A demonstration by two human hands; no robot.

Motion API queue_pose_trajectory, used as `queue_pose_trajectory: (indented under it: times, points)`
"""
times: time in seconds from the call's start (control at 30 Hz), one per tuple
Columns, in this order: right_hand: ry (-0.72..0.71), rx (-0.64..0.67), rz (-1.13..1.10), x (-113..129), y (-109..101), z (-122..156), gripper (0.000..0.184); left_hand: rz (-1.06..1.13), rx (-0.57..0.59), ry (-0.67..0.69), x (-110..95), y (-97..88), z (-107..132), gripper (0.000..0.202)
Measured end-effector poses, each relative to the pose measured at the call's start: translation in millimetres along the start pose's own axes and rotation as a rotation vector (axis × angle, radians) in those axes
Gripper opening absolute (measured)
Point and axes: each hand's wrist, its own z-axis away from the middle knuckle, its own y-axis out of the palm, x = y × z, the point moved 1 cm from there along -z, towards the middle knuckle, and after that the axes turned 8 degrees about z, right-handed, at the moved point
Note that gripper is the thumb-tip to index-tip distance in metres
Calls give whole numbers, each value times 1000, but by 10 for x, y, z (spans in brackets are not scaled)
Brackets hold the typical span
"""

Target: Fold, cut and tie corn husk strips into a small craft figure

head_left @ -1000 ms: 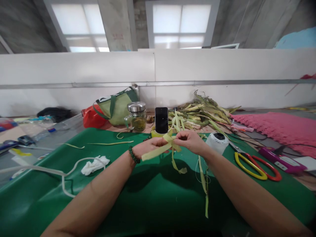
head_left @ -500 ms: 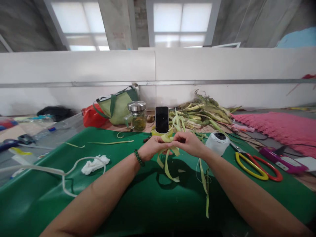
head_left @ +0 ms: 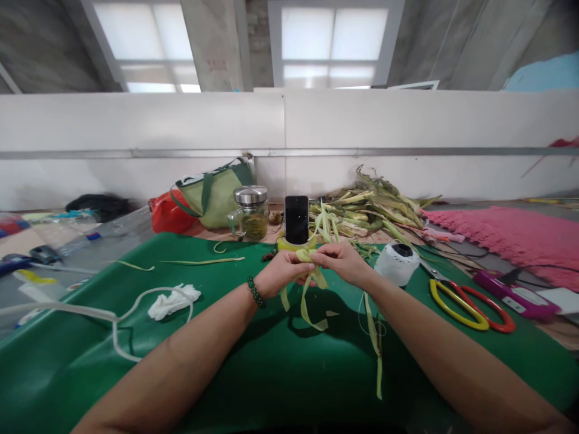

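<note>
Between my two hands are pale green leaf strips [head_left: 306, 306], folded or looped at the top, with loose ends hanging below. My left hand [head_left: 284, 272], a green bead bracelet [head_left: 256, 292] at its wrist, pinches the strips from the left. From the right, my right hand [head_left: 342, 263] grips the same loop with thumb and fingers. The exact fold is partly hidden by the fingers. Just behind the hands a phone [head_left: 297, 220] stands upright in a yellow-green holder [head_left: 289, 244]. A white thread spool [head_left: 397, 265] is near my right wrist.
Scissors with yellow and red handles [head_left: 470, 306] lie right on the green mat [head_left: 271, 374]. Behind are a pile of leaves [head_left: 380, 202], a lidded glass jar [head_left: 251, 217] and a green bag [head_left: 221, 193]. Left lie a white cable [head_left: 115, 325] and crumpled tissue [head_left: 172, 302].
Both hands have shifted slightly, with my left hand a little lower and turned. The hanging strip ends have swung a bit left. Both hands keep hold of the strips.
</note>
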Motion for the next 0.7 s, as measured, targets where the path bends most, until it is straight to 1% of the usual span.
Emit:
queue_pose_trajectory:
  times: [0.1,0.17,0.2,0.23,0.3,0.37,0.4,0.57,0.63,0.7]
  points:
    - [-83,-165,133,78,-57,47,26,48,-39,-21,-16,-2,-7,22]
    - [-206,-275,220,156,-94,86,17,111,-102,-10,-28,-14,-15,22]
    - [-287,-293,262,196,-101,104,12,137,-133,0,-31,-20,-19,21]
    - [-368,-280,311,233,-96,118,8,155,-160,14,-31,-26,-23,21]
    - [-485,-220,438,284,-61,138,5,175,-191,55,-24,-31,-28,20]
    - [-527,-173,577,304,-6,144,10,195,-200,91,-9,-25,-31,20]
    - [-540,-171,644,305,22,144,11,209,-203,104,-2,-18,-32,21]
    - [-617,-292,906,303,115,141,6,301,-204,104,-2,40,-23,23]
    - [-621,-340,950,309,132,140,2,347,-190,102,-12,63,-12,22]
    - [-622,-395,932,314,135,138,5,387,-180,117,-21,74,0,21]
